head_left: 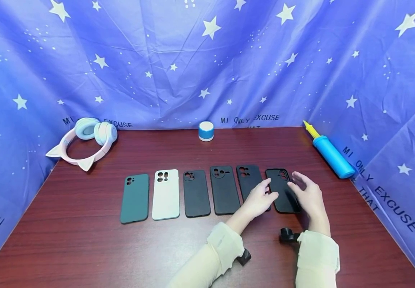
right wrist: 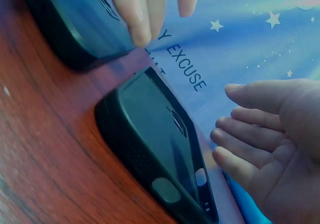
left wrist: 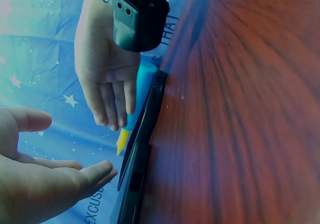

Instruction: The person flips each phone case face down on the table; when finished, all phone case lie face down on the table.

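Observation:
Several phone cases lie in a row across the table. The rightmost one, a black phone case (head_left: 282, 196), lies with its hollow side up, its raised rim and camera cutout showing in the right wrist view (right wrist: 155, 119). My right hand (head_left: 309, 196) hovers along its right edge, fingers spread and holding nothing. Over the neighbouring black phone case (head_left: 249, 179) is my left hand (head_left: 257, 201), empty too, with relaxed fingers and its tips pointing at the rightmost case. That hand hides the lower part of the neighbouring case. The palms face each other across the gap.
Leftward in the row lie more black phone cases (head_left: 225, 192) (head_left: 197, 196), a white one (head_left: 166, 196) and a dark green one (head_left: 135, 200). Cat-ear headphones (head_left: 101, 154), a blue-and-white cylinder (head_left: 206, 132) and a blue hand pump (head_left: 333, 156) sit near the starry curtain (head_left: 178, 96).

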`<state>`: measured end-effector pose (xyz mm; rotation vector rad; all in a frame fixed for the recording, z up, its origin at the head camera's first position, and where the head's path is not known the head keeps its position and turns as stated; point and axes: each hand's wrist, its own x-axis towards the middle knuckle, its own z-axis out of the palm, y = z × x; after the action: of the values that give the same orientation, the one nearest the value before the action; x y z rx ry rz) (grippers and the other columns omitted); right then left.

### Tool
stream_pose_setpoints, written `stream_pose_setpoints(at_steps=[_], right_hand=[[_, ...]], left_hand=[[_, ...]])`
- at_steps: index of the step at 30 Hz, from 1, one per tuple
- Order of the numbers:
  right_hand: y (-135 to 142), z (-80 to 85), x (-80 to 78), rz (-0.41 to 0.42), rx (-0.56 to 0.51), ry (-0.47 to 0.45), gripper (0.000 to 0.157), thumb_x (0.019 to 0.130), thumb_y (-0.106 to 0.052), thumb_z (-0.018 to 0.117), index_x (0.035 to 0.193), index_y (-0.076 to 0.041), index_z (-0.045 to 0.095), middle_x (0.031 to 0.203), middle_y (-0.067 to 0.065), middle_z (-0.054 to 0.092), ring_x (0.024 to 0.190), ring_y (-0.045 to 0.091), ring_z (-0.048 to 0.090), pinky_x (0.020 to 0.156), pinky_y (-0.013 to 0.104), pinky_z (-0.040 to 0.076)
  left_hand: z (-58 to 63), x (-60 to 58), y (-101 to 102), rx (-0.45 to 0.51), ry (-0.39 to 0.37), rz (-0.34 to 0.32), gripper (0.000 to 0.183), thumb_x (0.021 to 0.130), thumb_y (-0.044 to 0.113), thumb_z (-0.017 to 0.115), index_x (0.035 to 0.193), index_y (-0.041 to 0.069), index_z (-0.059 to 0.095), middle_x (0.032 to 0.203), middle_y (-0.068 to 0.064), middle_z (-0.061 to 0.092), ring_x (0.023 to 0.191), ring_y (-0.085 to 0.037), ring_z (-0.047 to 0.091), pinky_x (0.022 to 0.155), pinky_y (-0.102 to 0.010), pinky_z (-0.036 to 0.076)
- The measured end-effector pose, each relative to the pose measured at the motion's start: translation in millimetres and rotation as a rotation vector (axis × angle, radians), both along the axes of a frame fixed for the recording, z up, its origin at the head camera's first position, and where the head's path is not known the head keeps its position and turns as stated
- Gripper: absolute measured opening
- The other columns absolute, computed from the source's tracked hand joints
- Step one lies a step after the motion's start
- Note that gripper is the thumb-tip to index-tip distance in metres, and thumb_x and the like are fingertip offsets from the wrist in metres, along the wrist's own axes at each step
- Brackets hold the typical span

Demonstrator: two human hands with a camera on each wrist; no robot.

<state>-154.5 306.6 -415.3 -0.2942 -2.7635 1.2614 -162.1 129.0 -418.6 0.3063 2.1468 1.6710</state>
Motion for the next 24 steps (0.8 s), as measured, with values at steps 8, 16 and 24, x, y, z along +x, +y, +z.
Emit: stream_pose_setpoints(at_steps=[8,16,24], right_hand=[[2.1,-1.0,0.7,0.003,0.025,-0.058,0.056,0.099,-0.027,0.055,0.145,0.001,0.041,0.142,0.025,0.049,0.132,0.04,0.047,0.097,0.024,0.049],[1.5,-3.8,-0.6,0.032,0.019,-0.094,0.057,0.099,-0.026,0.054,0.146,0.004,0.038,0.144,0.027,0.045,0.134,0.042,0.043,0.11,0.056,0.035],[0.5,-4.9,-1.9,0.027,0.017,-0.096,0.057,0.099,-0.026,0.054,0.146,0.004,0.038,0.144,0.028,0.045,0.134,0.043,0.043,0.11,0.056,0.035]], left_hand=[[0.6,-1.7,5.1,0.052,-0.095,-0.022,0.055,0.095,0.022,0.056,0.147,0.008,0.042,0.15,-0.007,0.045,0.136,-0.024,0.047,0.11,-0.039,0.043],[2.0,-1.5,10.8,0.127,-0.16,-0.023,0.052,0.094,0.018,0.056,0.143,0.003,0.045,0.15,-0.014,0.044,0.14,-0.027,0.04,0.113,-0.041,0.039],[1.2,-2.1,13.6,0.162,-0.172,0.002,0.047,0.093,0.017,0.057,0.138,0.004,0.051,0.147,-0.015,0.046,0.141,-0.027,0.04,0.113,-0.041,0.038]])
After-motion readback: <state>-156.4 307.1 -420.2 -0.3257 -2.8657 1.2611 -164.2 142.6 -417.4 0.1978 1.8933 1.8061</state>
